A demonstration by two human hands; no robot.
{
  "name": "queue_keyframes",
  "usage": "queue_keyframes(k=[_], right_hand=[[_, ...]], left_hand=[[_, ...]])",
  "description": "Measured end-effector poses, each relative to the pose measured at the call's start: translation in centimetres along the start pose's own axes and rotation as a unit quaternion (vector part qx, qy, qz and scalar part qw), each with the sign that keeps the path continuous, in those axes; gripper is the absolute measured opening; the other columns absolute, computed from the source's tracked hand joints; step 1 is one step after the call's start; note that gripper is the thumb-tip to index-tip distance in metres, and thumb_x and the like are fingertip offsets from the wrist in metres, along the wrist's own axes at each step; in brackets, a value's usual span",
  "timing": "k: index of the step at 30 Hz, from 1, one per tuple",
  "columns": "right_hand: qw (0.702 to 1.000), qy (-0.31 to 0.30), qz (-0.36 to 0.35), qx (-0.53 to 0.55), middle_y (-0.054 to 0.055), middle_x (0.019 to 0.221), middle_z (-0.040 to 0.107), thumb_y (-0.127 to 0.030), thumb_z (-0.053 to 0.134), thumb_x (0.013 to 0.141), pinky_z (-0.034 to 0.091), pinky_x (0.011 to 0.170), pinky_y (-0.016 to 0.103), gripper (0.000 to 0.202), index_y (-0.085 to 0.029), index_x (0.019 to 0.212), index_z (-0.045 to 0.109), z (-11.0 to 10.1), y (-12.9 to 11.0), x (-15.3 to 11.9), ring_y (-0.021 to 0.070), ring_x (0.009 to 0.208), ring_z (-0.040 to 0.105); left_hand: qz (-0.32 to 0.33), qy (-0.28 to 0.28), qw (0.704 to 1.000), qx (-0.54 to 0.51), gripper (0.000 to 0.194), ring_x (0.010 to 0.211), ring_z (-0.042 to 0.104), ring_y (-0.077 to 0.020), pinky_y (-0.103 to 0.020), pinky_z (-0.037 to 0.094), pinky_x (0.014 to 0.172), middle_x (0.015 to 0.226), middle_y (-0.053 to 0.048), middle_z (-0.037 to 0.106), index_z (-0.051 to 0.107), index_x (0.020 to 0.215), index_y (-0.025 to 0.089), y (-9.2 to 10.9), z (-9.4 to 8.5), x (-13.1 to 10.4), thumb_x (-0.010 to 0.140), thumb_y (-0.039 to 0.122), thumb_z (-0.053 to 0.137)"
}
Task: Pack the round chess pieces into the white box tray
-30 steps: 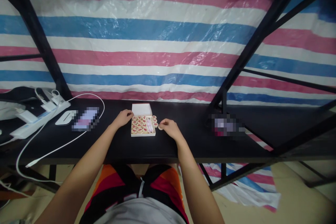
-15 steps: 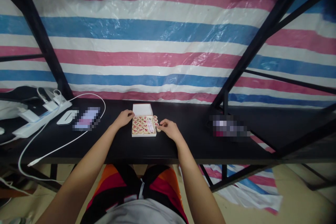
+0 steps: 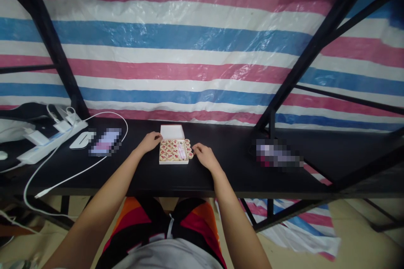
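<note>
A small white box (image 3: 173,162) stands on the black table with its lid (image 3: 171,131) tipped back. Inside it lie rows of round xiangqi pieces (image 3: 169,151) with red characters, and a pale pink-and-white strip (image 3: 181,150) on the right side. My left hand (image 3: 150,141) has its fingers closed at the box's back left corner, by the lid hinge. Outside the right wall stands a short column of more xiangqi pieces (image 3: 188,149). Just right of that column is my right hand (image 3: 203,154), thumb and fingers slightly parted and nothing visible between them.
At the left lie a power strip (image 3: 38,151) with plugs, a white cable (image 3: 67,178), a white flat object (image 3: 80,139) and a blurred phone-like object (image 3: 105,142). A blurred object (image 3: 274,153) rests at the right. Black metal bars (image 3: 315,46) frame the table before a striped sheet (image 3: 189,38).
My right hand has let go of the front xiangqi piece in the column beside the box and drawn slightly right. The left hand stays at the box corner.
</note>
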State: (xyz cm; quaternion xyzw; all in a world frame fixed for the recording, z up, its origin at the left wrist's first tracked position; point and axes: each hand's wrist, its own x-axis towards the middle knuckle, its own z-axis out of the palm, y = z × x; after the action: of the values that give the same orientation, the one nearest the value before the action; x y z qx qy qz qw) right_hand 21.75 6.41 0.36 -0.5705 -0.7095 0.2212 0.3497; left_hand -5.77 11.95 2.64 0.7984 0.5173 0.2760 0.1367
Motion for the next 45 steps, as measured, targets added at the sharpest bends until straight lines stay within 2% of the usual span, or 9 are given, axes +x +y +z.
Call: queue_keyframes(k=[7,10,12,16,22,29,33,39,45], right_hand=[[1.000,-0.014,-0.008,-0.007,0.001,0.072,0.067,-0.030,0.040,0.083,0.039,0.064,0.025,0.025,-0.022,0.083,0.064,-0.2,-0.4,-0.1,0.0157,0.064,0.058],[0.997,0.064,-0.041,-0.034,0.002,0.074,0.065,-0.030,0.042,0.085,0.040,0.069,0.026,0.024,-0.022,0.083,0.064,-0.4,-1.4,-0.5,0.0164,0.070,0.058],[0.988,0.106,-0.103,-0.056,0.004,0.077,0.062,-0.032,0.045,0.085,0.040,0.074,0.027,0.022,-0.021,0.084,0.063,-0.2,-2.5,-1.0,0.0172,0.076,0.056],[0.966,0.019,-0.244,-0.084,0.005,0.084,0.060,-0.037,0.054,0.082,0.040,0.082,0.029,0.018,-0.021,0.087,0.062,0.6,-4.4,-1.8,0.0187,0.086,0.053],[0.951,-0.037,-0.282,-0.121,0.004,0.080,0.059,-0.034,0.058,0.080,0.040,0.082,0.032,0.014,-0.020,0.082,0.058,1.8,-5.1,-2.1,0.0187,0.082,0.053],[0.967,-0.038,-0.246,-0.045,0.003,0.087,0.061,-0.033,0.060,0.078,0.042,0.082,0.030,0.016,-0.022,0.090,0.060,1.6,-5.1,-2.1,0.0174,0.087,0.055],[0.974,0.014,-0.228,-0.009,0.004,0.087,0.063,-0.033,0.057,0.080,0.042,0.082,0.029,0.017,-0.022,0.091,0.062,1.2,-4.8,-2.0,0.0175,0.087,0.056],[0.991,0.113,-0.076,-0.001,0.004,0.089,0.066,-0.036,0.049,0.082,0.044,0.076,0.029,0.022,-0.021,0.091,0.063,-0.6,-1.7,0.5,0.0167,0.078,0.058],[0.997,0.048,0.028,-0.054,0.005,0.085,0.067,-0.035,0.054,0.080,0.043,0.074,0.028,0.018,-0.021,0.085,0.064,-1.2,2.4,4.8,0.0175,0.080,0.061]], left_hand=[[0.003,0.001,1.000,0.000,0.029,0.081,0.059,-0.0202,-0.030,0.043,0.076,0.087,-0.007,0.065,0.068,0.083,0.017,-0.2,0.1,0.0,0.082,0.034,0.044],[0.001,0.000,1.000,0.005,0.029,0.080,0.059,-0.0202,-0.030,0.043,0.076,0.087,-0.007,0.064,0.068,0.083,0.017,-0.2,0.1,0.1,0.082,0.034,0.044],[-0.002,0.000,1.000,0.008,0.030,0.080,0.059,-0.0200,-0.030,0.043,0.076,0.087,-0.007,0.064,0.068,0.084,0.017,-0.1,0.1,0.1,0.082,0.034,0.044],[-0.004,-0.002,1.000,0.007,0.030,0.081,0.059,-0.0203,-0.030,0.043,0.078,0.087,-0.007,0.064,0.068,0.085,0.017,-0.1,0.1,0.1,0.082,0.034,0.044],[0.001,-0.003,1.000,-0.002,0.029,0.082,0.059,-0.0208,-0.031,0.043,0.079,0.089,-0.008,0.065,0.068,0.085,0.017,-0.1,0.0,0.1,0.082,0.034,0.044],[-0.004,0.001,1.000,-0.006,0.028,0.082,0.059,-0.0205,-0.030,0.044,0.079,0.089,-0.007,0.066,0.068,0.084,0.018,-0.1,0.0,0.1,0.081,0.034,0.045],[-0.002,-0.001,1.000,-0.001,0.029,0.082,0.059,-0.0204,-0.030,0.043,0.078,0.088,-0.007,0.065,0.068,0.083,0.018,-0.2,0.1,0.1,0.082,0.035,0.044],[-0.003,0.003,1.000,-0.001,0.027,0.079,0.058,-0.0197,-0.030,0.043,0.075,0.086,-0.007,0.065,0.068,0.082,0.018,-0.4,0.1,0.1,0.081,0.033,0.045],[-0.008,-0.021,1.000,-0.009,0.025,0.070,0.058,-0.0171,-0.026,0.041,0.066,0.077,-0.003,0.066,0.065,0.079,0.018,0.3,-0.3,-0.1,0.081,0.031,0.043]])
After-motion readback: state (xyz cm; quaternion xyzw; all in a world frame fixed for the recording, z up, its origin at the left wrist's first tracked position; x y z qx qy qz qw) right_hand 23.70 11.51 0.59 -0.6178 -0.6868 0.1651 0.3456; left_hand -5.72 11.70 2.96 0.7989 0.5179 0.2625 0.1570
